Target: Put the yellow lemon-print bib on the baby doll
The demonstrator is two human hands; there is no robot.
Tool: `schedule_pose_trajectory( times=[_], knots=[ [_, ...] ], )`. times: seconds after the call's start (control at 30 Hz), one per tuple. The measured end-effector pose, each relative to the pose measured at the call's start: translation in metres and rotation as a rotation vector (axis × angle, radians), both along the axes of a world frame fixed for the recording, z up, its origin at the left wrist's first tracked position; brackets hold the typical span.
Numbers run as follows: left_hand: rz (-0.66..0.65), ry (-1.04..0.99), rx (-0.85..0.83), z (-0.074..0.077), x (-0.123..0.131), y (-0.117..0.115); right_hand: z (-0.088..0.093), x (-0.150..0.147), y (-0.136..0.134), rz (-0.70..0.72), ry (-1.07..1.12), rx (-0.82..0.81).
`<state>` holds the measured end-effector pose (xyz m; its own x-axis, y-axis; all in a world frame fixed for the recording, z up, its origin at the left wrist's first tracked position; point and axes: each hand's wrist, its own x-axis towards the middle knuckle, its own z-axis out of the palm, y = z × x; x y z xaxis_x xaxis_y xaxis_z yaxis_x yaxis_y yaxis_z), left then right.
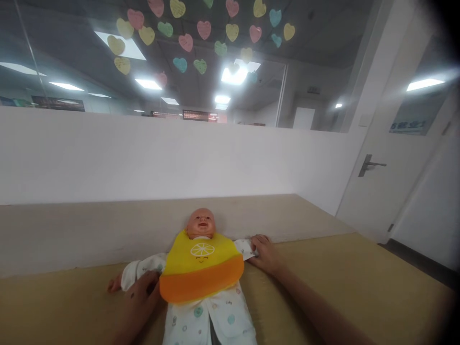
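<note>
A baby doll lies on its back on a tan table, head pointing away from me. It wears a white printed romper and a yellow and orange bib with a lemon face on it. My left hand rests on the doll's sleeve beside the bib, fingers curled onto the cloth. My right hand is closed on the end of the doll's other sleeve, covering the doll's hand.
A low white partition wall runs behind the table, with glass above it carrying several paper hearts. A white door with a lever handle stands at the right.
</note>
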<state>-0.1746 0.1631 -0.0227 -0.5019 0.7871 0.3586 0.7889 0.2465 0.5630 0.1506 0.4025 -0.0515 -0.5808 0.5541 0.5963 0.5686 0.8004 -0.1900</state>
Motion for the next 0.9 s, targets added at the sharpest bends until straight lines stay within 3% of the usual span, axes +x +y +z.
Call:
schedule_pose_trajectory(
  times=[0.23,0.47,0.6,0.77,0.9],
  knots=[
    [-0.105,0.06,0.03,-0.023,-0.016,0.005,-0.003,0.019,-0.008,0.004,0.031,0.165],
    [-0.142,0.009,0.071,-0.023,-0.022,0.01,-0.001,0.029,-0.016,0.04,0.064,0.13],
    [-0.166,-0.021,0.073,-0.025,-0.023,0.007,-0.003,0.028,-0.027,0.04,0.095,0.189],
    [-0.115,0.026,0.19,-0.031,-0.007,-0.009,0.01,0.02,-0.068,0.066,0.063,0.193],
    [-0.21,0.222,0.241,-0.016,0.023,-0.024,0.031,0.004,-0.099,0.151,-0.009,0.167]
  ],
)
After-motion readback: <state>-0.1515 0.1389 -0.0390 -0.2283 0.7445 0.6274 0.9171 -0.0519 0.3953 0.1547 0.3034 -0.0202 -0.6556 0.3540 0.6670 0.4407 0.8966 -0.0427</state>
